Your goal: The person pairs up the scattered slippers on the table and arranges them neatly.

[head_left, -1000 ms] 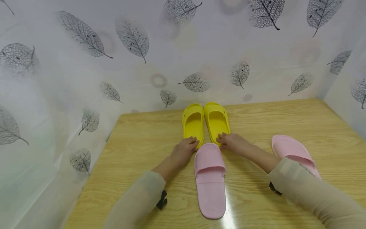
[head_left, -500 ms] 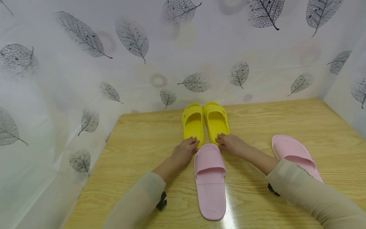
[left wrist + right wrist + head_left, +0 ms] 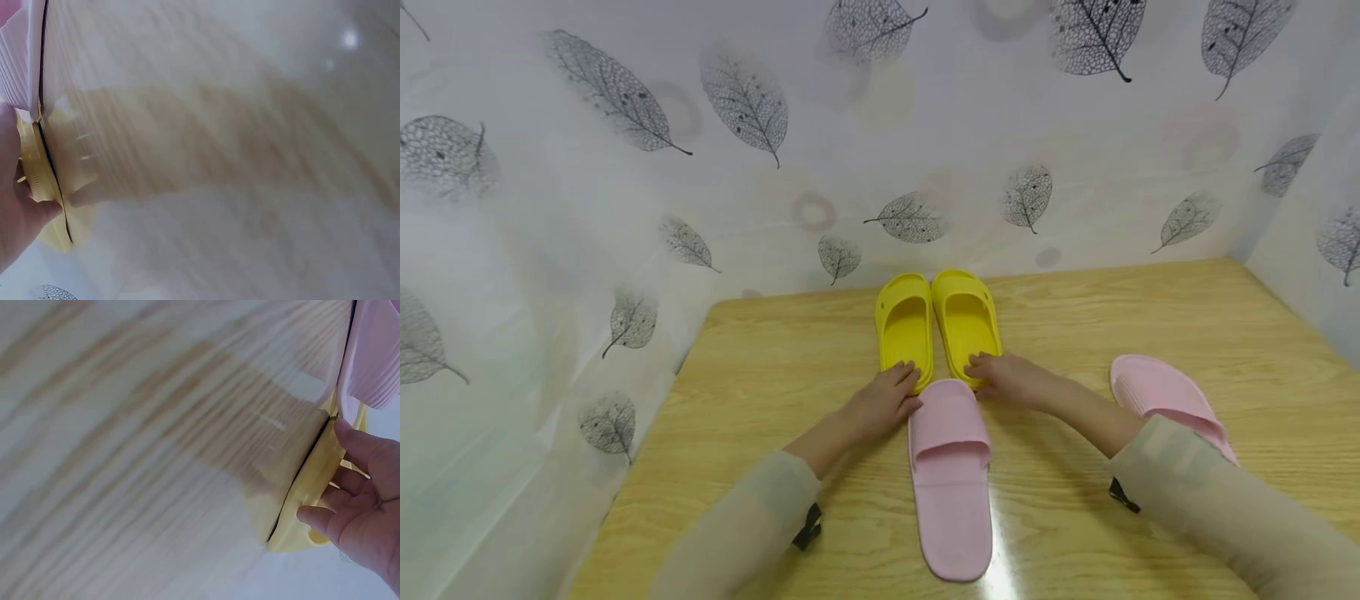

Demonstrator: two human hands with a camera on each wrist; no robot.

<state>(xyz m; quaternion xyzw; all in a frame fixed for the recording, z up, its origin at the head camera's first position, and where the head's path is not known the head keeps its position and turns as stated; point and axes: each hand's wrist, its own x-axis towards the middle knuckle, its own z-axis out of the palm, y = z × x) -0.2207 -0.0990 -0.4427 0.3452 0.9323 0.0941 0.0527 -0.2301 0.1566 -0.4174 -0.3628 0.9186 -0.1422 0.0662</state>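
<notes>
Two yellow slippers stand side by side in the head view, toes at the back wall: a left one (image 3: 906, 333) and a right one (image 3: 967, 321). My left hand (image 3: 880, 406) rests its fingers on the left slipper's heel, thumb spread out at the toe of a pink slipper (image 3: 953, 517). At the heel of the right yellow slipper, my right hand (image 3: 1015, 381) pinches the edge. The right wrist view shows that hand's fingers along the yellow slipper's side (image 3: 306, 487) and its thumb at the heel end. The pink slipper lies in line behind the pair, toe close to both heels.
A second pink slipper (image 3: 1168, 392) lies angled at the right, partly hidden by the right sleeve (image 3: 1195, 483). The wood-grain surface (image 3: 790, 350) ends at leaf-printed walls (image 3: 752, 208) at the back and both sides.
My left thumb has come out from the yellow slipper's heel toward the pink slipper, and the left forearm has shifted slightly left. The right hand and the slippers stay nearly in place.
</notes>
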